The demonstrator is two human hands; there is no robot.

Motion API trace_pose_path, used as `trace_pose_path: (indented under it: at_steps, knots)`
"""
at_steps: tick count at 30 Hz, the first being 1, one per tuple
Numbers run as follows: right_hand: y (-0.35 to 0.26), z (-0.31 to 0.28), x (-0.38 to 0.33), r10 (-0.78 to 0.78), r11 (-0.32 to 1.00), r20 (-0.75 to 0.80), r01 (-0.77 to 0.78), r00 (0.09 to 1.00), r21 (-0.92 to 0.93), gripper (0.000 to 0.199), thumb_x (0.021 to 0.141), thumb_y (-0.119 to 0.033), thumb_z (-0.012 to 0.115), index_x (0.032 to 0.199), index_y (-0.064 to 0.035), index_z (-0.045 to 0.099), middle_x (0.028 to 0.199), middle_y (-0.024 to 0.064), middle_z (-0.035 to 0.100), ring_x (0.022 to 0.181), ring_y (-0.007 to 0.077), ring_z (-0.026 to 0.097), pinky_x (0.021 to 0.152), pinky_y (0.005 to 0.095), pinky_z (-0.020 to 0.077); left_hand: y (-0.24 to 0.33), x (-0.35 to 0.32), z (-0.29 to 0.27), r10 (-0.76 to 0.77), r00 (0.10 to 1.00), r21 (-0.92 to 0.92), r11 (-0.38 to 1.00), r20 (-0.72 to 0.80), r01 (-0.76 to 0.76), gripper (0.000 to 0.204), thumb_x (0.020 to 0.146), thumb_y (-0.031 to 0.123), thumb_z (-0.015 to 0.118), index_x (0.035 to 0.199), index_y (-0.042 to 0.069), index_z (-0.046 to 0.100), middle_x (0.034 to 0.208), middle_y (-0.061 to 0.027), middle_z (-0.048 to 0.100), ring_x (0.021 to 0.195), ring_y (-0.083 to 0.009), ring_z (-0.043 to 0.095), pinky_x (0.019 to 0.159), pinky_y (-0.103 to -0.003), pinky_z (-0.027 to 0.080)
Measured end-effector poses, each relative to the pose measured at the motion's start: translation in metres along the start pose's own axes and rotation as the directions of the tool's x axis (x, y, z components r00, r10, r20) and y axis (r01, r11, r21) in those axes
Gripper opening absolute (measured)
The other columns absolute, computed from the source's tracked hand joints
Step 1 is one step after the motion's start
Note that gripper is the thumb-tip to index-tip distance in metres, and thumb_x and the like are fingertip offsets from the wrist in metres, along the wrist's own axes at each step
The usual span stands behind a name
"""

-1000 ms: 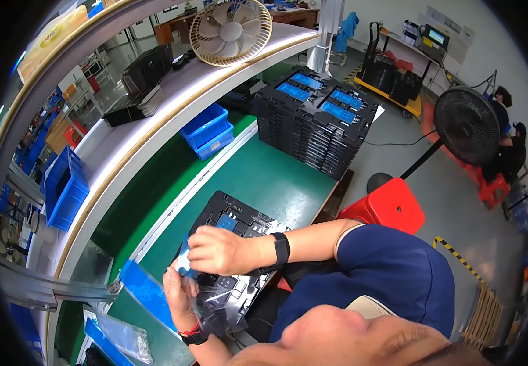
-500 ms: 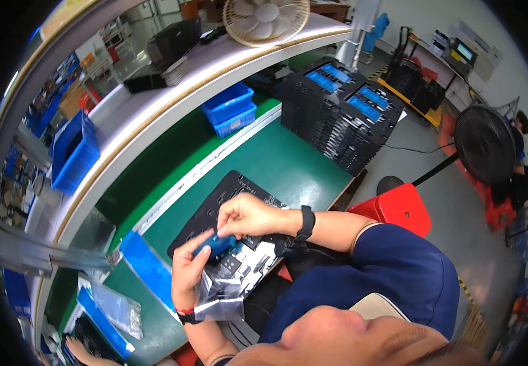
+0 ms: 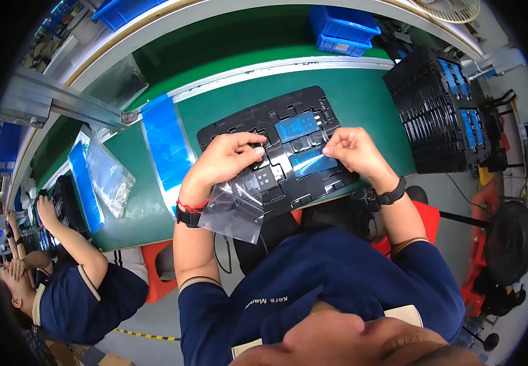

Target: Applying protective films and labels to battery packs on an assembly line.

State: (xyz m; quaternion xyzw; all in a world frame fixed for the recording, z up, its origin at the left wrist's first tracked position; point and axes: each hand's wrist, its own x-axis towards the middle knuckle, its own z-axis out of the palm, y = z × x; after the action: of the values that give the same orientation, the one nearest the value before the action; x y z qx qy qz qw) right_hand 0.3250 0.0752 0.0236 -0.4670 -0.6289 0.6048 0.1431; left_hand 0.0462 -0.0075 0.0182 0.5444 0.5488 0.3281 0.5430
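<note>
In front of me a black moulded tray point(image 3: 239, 125) lies on the green bench. Two flat blue battery-like packs sit in its recesses: a far pack point(image 3: 297, 126) and a nearer glossy pack point(image 3: 312, 163). At the nearer pack's right corner, my right hand point(image 3: 356, 152) pinches thumb and finger together; what is between them is too small to make out. Over the tray's left part hovers my left hand point(image 3: 227, 157), thumb and fingers slightly apart. Crumpled clear plastic film point(image 3: 233, 213) hangs beneath its palm and wrist. A dark grey printed pack point(image 3: 261, 182) shows beside it.
Left of the tray lie a blue sheet point(image 3: 165, 140) and clear plastic bags point(image 3: 112, 183). Stacked black trays point(image 3: 425, 110) stand at right, with blue bins point(image 3: 343, 30) behind. A co-worker's arm point(image 3: 71, 232) works at far left. A black fan point(image 3: 511, 241) stands right.
My view has swung, bringing the tray to the middle. The blue pack that was between my hands is out of my left hand; two blue packs now show in the tray. My hands have separated.
</note>
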Motion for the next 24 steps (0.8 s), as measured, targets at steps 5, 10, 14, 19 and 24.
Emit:
trace_pose_path:
  at_steps: [5,10,14,19,24]
  knots:
    - [0.001,-0.001,0.006,-0.079,0.997,0.034,0.079,0.996,0.013,0.008,0.079,-0.001,0.065,0.072,-0.0007,0.06,0.066,0.0013,0.061,0.058,0.0037,0.054,0.052,0.0188,0.043,0.0,-0.001,0.003,0.012,1.0,0.005,1.0,0.011,-0.012,0.035,0.084,0.018,0.063,0.113,-0.002,0.059,0.076,-0.0052,0.067,0.072,-0.0072,0.058,0.067,-0.023,0.046]
    - [0.001,-0.005,0.012,-0.06,0.998,0.045,0.059,0.997,0.017,0.007,0.078,0.001,0.065,0.073,0.0002,0.061,0.07,0.0043,0.064,0.064,0.0067,0.059,0.059,0.0203,0.0479,-0.001,0.0,0.003,0.003,1.0,0.007,1.0,0.007,-0.003,0.035,0.084,0.018,0.063,0.113,-0.002,0.059,0.076,-0.0053,0.067,0.072,-0.0074,0.058,0.068,-0.023,0.047]
    - [0.009,-0.006,0.018,-0.106,0.993,0.057,0.103,0.993,0.052,0.007,0.078,0.002,0.065,0.072,0.0003,0.061,0.071,0.005,0.064,0.065,0.0074,0.059,0.061,0.0208,0.0486,-0.004,0.002,0.002,-0.003,1.0,0.027,1.0,0.0,0.003,0.035,0.084,0.018,0.063,0.112,-0.002,0.059,0.075,-0.0057,0.067,0.072,-0.0076,0.059,0.068,-0.023,0.047]
    - [0.01,-0.006,0.019,-0.098,0.995,0.068,0.096,0.993,0.025,0.007,0.079,0.001,0.065,0.074,-0.0007,0.061,0.072,0.0035,0.064,0.067,0.0068,0.059,0.063,0.0198,0.048,-0.005,0.003,0.002,0.017,1.0,0.029,0.999,0.0,-0.017,0.035,0.084,0.019,0.063,0.112,-0.001,0.06,0.076,-0.0062,0.067,0.072,-0.0082,0.059,0.069,-0.024,0.047]
    - [0.009,-0.005,0.019,-0.082,0.997,0.062,0.083,0.995,-0.006,0.007,0.079,0.002,0.065,0.073,-0.0002,0.061,0.072,0.0037,0.064,0.066,0.0067,0.059,0.063,0.02,0.0479,-0.005,0.002,0.002,0.013,1.0,0.037,0.999,-0.011,-0.012,0.035,0.083,0.019,0.064,0.112,-0.001,0.06,0.077,-0.0068,0.068,0.073,-0.0094,0.06,0.069,-0.024,0.048]
